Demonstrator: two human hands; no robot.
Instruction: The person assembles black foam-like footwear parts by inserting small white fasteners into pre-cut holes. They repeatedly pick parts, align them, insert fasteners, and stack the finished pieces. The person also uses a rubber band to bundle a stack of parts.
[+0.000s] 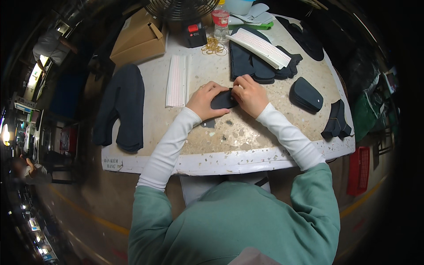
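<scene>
Near the middle of the table, a small dark oval-ended piece (pixel 222 100), maybe a stack of cut fabric pieces, lies between my hands. My left hand (pixel 204 101) grips its left end, thumb and fingers curved along opposite edges. At its right end the fingers of my right hand (pixel 250 95) are pinched together; whether anything besides the piece's edge is in them is hidden. Just below my left hand lies a small dark scrap (pixel 208 123) with a pale tag beside it. Beyond my hands is a pile of dark fabric pieces (pixel 243 62).
A printed white strip (pixel 176 81) lies left, and another (pixel 260 47) tops the dark pile. Stacked dark pieces (pixel 305 95), a banded bundle (pixel 337 119) and large dark panels (pixel 121 106) lie around. Behind are rubber bands (pixel 213 47), a bottle (pixel 221 26), a cardboard box (pixel 139 39) and a fan (pixel 181 8).
</scene>
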